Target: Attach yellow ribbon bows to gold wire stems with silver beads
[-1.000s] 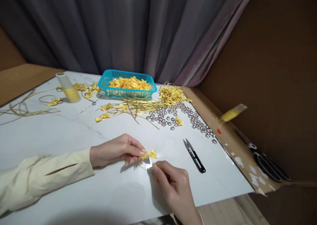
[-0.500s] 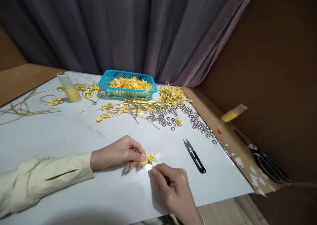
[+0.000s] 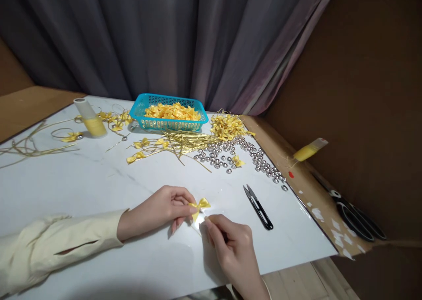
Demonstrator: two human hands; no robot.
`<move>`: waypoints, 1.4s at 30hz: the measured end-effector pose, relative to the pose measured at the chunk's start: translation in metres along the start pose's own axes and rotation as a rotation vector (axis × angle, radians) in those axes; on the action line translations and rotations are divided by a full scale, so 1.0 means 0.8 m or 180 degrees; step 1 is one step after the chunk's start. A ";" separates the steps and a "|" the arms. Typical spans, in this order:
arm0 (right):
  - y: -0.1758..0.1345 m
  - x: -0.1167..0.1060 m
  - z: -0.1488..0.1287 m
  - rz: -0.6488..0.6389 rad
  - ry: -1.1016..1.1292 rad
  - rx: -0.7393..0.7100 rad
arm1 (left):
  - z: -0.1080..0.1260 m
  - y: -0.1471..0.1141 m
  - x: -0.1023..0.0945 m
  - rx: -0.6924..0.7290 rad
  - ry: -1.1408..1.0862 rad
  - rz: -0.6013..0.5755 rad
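Note:
Between the thumb and fingers of my left hand (image 3: 165,210) is a small yellow ribbon bow (image 3: 203,202), held just above the white marbled tabletop (image 3: 158,265). My right hand (image 3: 231,243) is closed in a pinch just below and to the right of the bow. A thin pale thread (image 3: 202,212) runs from the bow's middle to the right fingertips. Another fine strand hangs below the bow toward the right hand. Black thread snips (image 3: 259,206) lie to the right of my hands, blades pointing away.
A blue basket (image 3: 138,111) holds yellow bows. Near it lie gold cords (image 3: 194,141), a heap of bows (image 3: 227,126) and scattered silver beads (image 3: 217,155). Thread spools (image 3: 94,123) stand left and lie right (image 3: 310,150). Black-handled scissors (image 3: 356,223) rest on the cardboard at right.
The bow has tilted and risen slightly in my left hand. My right hand has shifted a little, and the thread between it and the bow now shows more clearly.

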State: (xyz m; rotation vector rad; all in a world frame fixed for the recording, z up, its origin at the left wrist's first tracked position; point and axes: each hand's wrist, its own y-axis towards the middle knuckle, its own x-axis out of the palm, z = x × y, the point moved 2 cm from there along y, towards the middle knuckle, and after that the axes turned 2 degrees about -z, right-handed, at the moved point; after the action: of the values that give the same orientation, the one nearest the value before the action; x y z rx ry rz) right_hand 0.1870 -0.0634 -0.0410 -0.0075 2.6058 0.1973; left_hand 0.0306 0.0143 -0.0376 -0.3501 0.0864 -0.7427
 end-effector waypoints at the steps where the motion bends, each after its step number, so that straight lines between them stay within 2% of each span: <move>1: 0.000 0.000 -0.001 0.0036 0.0030 -0.0011 | 0.001 0.001 0.000 -0.0005 -0.0073 0.0024; 7: 0.001 -0.004 -0.002 0.0342 0.0318 -0.0046 | 0.010 0.000 -0.003 -0.0151 -0.0266 0.0175; 11: 0.006 -0.009 -0.003 0.0622 0.0384 -0.0176 | 0.008 -0.001 -0.004 -0.0106 -0.0091 0.0053; 14: 0.009 -0.009 -0.003 0.0506 0.0277 -0.0317 | 0.005 -0.001 -0.004 -0.0021 0.0195 -0.0013; 18: 0.009 -0.004 0.000 0.0149 0.0464 -0.0131 | 0.002 0.001 -0.004 0.0089 0.0331 -0.0012; 23: 0.008 -0.005 -0.001 0.0197 0.0534 -0.0122 | 0.003 -0.002 0.001 0.0109 0.0353 -0.0193; 26: 0.008 -0.006 -0.003 0.0203 0.0546 -0.0182 | 0.005 -0.007 0.008 0.0259 0.0696 -0.0365; 30: 0.009 -0.005 -0.006 0.0230 0.0681 -0.0199 | 0.005 -0.011 0.013 0.0488 0.0981 -0.0298; 37: 0.009 0.001 -0.009 0.0189 0.1121 -0.0105 | -0.001 -0.010 0.015 0.0249 0.0589 -0.0217; 42: 0.007 -0.004 -0.009 0.0559 0.0589 -0.0196 | -0.010 -0.005 0.009 0.0225 0.0088 -0.0215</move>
State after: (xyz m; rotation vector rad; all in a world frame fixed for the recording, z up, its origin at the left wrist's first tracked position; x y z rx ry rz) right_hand 0.1859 -0.0590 -0.0322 0.1904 2.7839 0.3547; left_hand 0.0321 0.0045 -0.0434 -0.2766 0.0745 -0.8156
